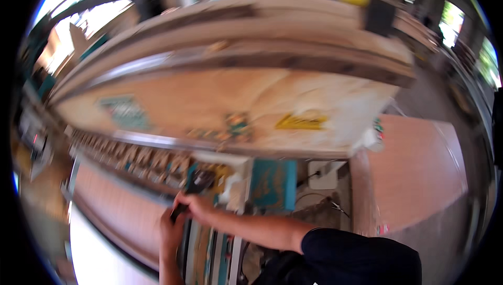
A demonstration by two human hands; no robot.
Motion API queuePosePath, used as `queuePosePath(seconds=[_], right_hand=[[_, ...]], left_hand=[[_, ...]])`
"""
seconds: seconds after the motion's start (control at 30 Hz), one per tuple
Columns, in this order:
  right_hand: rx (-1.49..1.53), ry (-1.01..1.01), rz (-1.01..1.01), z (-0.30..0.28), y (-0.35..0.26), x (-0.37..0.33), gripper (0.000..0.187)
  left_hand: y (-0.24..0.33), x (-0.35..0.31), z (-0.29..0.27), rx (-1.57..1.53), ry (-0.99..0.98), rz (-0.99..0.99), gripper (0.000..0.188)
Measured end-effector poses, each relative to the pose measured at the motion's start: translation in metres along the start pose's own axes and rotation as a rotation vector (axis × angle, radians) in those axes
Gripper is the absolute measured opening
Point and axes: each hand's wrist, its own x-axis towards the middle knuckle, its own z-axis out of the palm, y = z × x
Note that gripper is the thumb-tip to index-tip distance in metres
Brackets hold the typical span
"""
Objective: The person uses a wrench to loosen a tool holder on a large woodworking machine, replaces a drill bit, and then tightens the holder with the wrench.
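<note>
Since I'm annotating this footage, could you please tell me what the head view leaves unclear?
Small black object: head view; the left hand and right hand partly hide it, so its kind is unclear.
Slanted yellow label on the beige machine housing: head view; blur hides its details.
Flat white panel, lower left: head view; the lower edge cuts it off.

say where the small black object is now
In the head view, the small black object sits low, left of centre, between the left hand and right hand.
</note>
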Motion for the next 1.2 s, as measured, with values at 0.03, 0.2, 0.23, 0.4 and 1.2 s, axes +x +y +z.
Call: queuePosePath(seconds=[0.03,0.2,0.23,0.4,1.2], right_hand=[[-0.040,-0.020,-0.017,0.014,0.014,0.006,0.029],[0.382,0.072,0.025,0.019,0.014,0.018,0.038],[0.422,0.055,0.075,0.010,0.017,0.022,0.037],[0.560,0.156,-0.009,-0.001,0.018,0.041,0.032],[-0.501,-0.176,0.360,-0.063,-0.072,-0.151,0.032]], left_hand=[[-0.028,-0.007,-0.005,-0.026,0.033,-0.015,0.028],[0.017,-0.011,0.008,0.118,0.118,0.058,0.027],[0.029,-0.013,0.010,0.106,0.027,-0.099,0.029],[0.040,-0.019,0.021,-0.007,-0.067,-0.114,0.030],[0.037,0.021,0.036,-0.270,0.180,0.257,0.062]])
